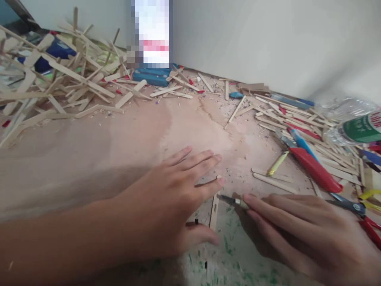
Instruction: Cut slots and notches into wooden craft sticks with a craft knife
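Note:
My left hand (184, 190) lies palm down with its fingers spread, its index fingertip and thumb at a wooden craft stick (214, 210). Part of that stick is hidden under the hand, and a small hole or dark mark shows on its face. Between the pinched fingers of my right hand (309, 226) is a craft knife (235, 201), its handle mostly hidden. The blade points left, its tip at the stick's edge close to my left index finger. Green flecks mark the surface beneath.
A heap of craft sticks (86, 79) covers the back left, with a blue block (151, 76) beside it. On the right lie more sticks (276, 183), a yellow tube or pen (278, 163), a red utility knife (315, 169), scissors (353, 206) and a plastic bottle (357, 125).

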`<state>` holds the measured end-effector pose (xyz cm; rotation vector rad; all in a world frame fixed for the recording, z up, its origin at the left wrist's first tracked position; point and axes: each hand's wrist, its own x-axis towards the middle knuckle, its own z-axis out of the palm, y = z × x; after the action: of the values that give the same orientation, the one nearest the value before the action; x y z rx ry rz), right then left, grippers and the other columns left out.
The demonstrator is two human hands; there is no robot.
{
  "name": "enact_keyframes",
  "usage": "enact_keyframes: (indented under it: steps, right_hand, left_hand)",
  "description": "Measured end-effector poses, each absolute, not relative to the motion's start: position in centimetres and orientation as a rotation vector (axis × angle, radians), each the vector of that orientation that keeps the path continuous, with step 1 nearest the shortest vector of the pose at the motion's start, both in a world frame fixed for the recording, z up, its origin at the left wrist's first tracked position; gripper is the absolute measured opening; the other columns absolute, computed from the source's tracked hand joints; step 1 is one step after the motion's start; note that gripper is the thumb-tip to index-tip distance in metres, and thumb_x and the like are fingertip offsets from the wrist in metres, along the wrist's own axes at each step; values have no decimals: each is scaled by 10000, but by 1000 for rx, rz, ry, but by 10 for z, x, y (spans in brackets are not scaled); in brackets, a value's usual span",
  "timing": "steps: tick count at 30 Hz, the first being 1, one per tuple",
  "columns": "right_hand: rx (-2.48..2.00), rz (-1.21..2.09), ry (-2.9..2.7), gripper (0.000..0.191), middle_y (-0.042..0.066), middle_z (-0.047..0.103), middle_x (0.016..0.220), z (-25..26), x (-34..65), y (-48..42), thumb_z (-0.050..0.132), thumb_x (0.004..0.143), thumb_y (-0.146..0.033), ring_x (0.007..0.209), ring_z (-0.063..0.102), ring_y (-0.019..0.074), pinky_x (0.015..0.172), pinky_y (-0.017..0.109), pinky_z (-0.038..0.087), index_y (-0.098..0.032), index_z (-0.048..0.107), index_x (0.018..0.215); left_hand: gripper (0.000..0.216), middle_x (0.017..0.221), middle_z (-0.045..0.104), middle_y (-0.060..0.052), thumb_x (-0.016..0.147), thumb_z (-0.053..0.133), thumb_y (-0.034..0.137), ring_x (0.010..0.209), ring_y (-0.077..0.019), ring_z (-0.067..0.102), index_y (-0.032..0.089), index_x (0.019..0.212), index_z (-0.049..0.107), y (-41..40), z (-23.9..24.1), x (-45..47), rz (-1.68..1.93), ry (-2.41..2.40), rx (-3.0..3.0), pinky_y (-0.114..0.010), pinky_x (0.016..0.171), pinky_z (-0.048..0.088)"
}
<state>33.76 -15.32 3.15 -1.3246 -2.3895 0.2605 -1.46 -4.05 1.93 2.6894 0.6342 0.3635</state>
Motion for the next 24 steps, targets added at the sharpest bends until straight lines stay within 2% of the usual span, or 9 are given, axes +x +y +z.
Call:
enact_keyframes:
  steps: [5, 9, 12, 15, 17, 19, 20, 22, 24]
  right_hand:
    - [-1340, 194, -2376, 519, 129, 908, 1033, 30, 339, -149, 883, 1214, -598, 896, 907, 286, 727, 352, 768, -260, 914, 1607]
    - [-1280, 235, -2412, 376, 77, 941, 1016, 36, 329, -139, 776, 1286, -316, 791, 902, 227, 703, 323, 751, -256, 856, 1649]
    - [-1246, 228, -2396, 333, 45, 965, 1006, 40, 322, -133, 707, 1302, -195, 706, 892, 198, 639, 316, 721, -267, 833, 1602]
    - [-1272, 176, -2318, 277, 40, 983, 1019, 41, 320, -132, 708, 1316, -232, 710, 912, 197, 614, 287, 699, -296, 837, 1553]
    - [-1297, 149, -2278, 279, 50, 1005, 1086, 41, 321, -134, 703, 1326, -254, 762, 940, 201, 646, 268, 707, -316, 826, 1568]
    - [-1317, 139, -2251, 297, 63, 1018, 1142, 41, 323, -136, 724, 1322, -273, 803, 960, 212, 659, 269, 713, -329, 829, 1594]
    - [-1327, 139, -2235, 302, 65, 1019, 1139, 40, 323, -137, 743, 1314, -279, 801, 962, 217, 650, 275, 713, -334, 847, 1591]
    - [-1347, 122, -2190, 296, 67, 1014, 1093, 38, 323, -137, 764, 1302, -288, 771, 955, 230, 613, 292, 705, -339, 897, 1562]
    - [-1364, 103, -2135, 275, 61, 1003, 1041, 36, 322, -136, 774, 1292, -279, 747, 947, 231, 601, 293, 703, -336, 939, 1504]
  left_hand:
    - [787, 1988, 662, -192, 1222, 896, 716, 1883, -400, 630, 208, 1789, 696, -40, 20, -21, 379, 558, 2705, -656, 1607, 502]
    - [649, 1897, 772, -109, 1339, 748, 589, 1801, -312, 714, 229, 1854, 584, -38, 26, -24, 365, 485, 2698, -585, 1655, 410]
    - [618, 1807, 820, -129, 1320, 789, 522, 1712, -342, 773, 245, 1830, 576, -37, 29, -23, 358, 480, 2684, -618, 1611, 484]
    - [733, 1651, 828, -155, 1202, 957, 478, 1505, -382, 854, 280, 1815, 609, -39, 27, -23, 415, 555, 2609, -617, 1394, 713]
    - [702, 1535, 815, -105, 1157, 992, 382, 1219, -297, 906, 350, 1786, 680, -37, 27, -23, 458, 638, 2467, -469, 1118, 827]
    - [598, 1360, 815, -27, 1166, 950, 318, 899, -174, 844, 408, 1726, 761, -33, 29, -24, 449, 717, 2280, -297, 835, 794]
    - [528, 1264, 810, 2, 1185, 911, 318, 802, -141, 796, 414, 1691, 794, -30, 31, -25, 430, 740, 2210, -246, 737, 751]
    - [404, 1118, 796, 29, 1230, 821, 335, 762, -137, 778, 384, 1630, 831, -26, 36, -25, 434, 754, 2179, -217, 681, 717]
    - [353, 1103, 814, 30, 1265, 737, 256, 853, -143, 834, 365, 1587, 830, -26, 39, -25, 538, 711, 2292, -208, 764, 734]
